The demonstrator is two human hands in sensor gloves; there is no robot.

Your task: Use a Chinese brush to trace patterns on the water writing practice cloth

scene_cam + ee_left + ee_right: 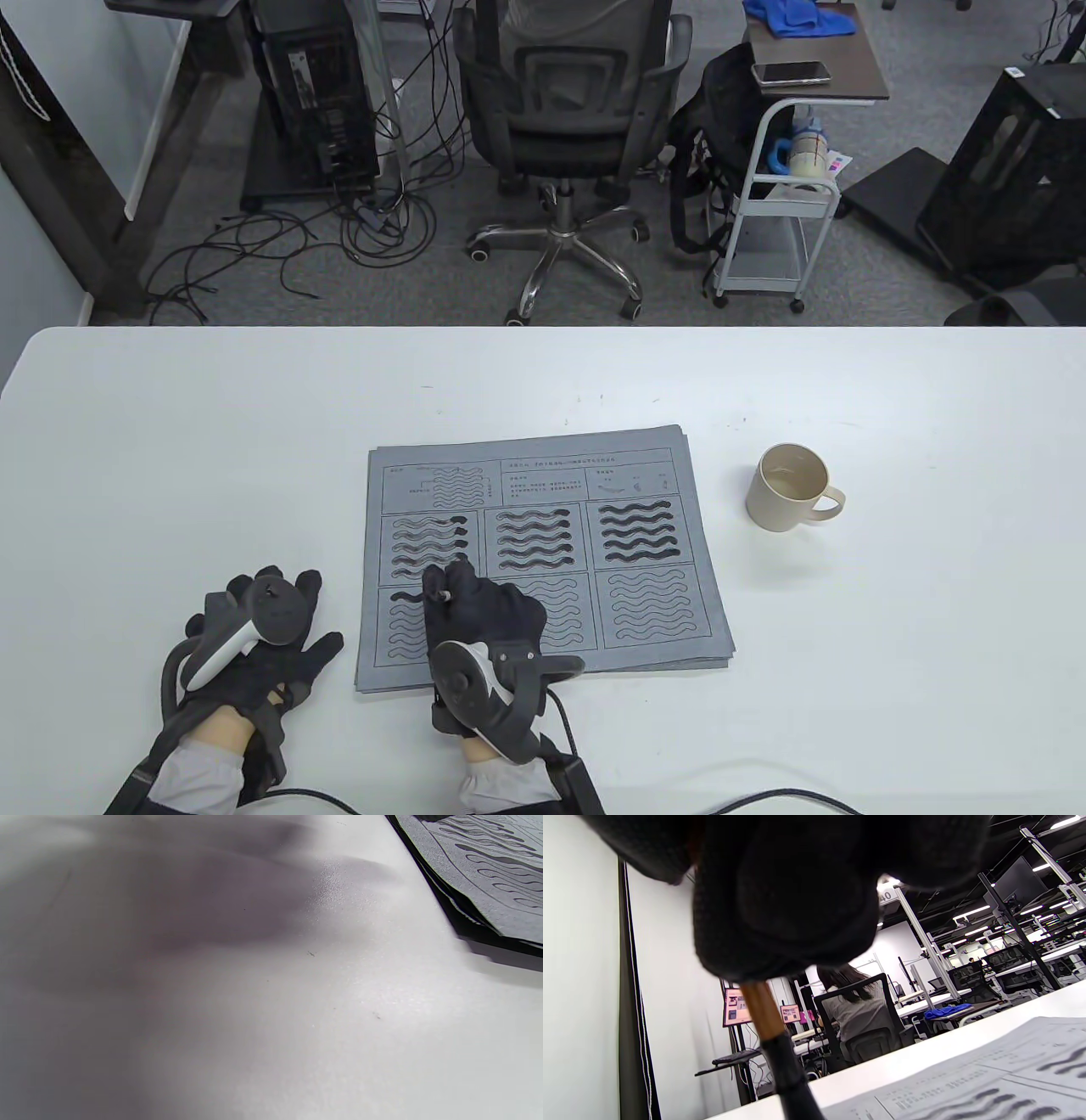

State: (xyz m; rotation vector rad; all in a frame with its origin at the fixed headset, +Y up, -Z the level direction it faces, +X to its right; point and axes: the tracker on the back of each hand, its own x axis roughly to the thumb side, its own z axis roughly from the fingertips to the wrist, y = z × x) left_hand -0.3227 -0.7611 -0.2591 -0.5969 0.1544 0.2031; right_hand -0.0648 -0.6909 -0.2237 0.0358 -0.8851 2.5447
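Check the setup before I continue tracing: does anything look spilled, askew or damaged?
Nothing stands out. The practice cloth lies flat, the cup stands upright beside it, and the right hand holds the brush.

A beige ceramic mug with a side handle (pixel 791 489) stands upright on the white surface (pixel 170 441), its handle turned to the right. Beyond the far edge, on grey carpet, a black mesh office chair on a chrome star base (pixel 567 127) faces away. To its left a tangle of black cables (pixel 339 229) lies beside a dark computer tower (pixel 318 93). To its right stands a white wheeled side cart with a brown top (pixel 806 144), carrying a blue cloth (pixel 797 17) and a smartphone (pixel 791 73). A black backpack (pixel 708 153) leans against the cart.
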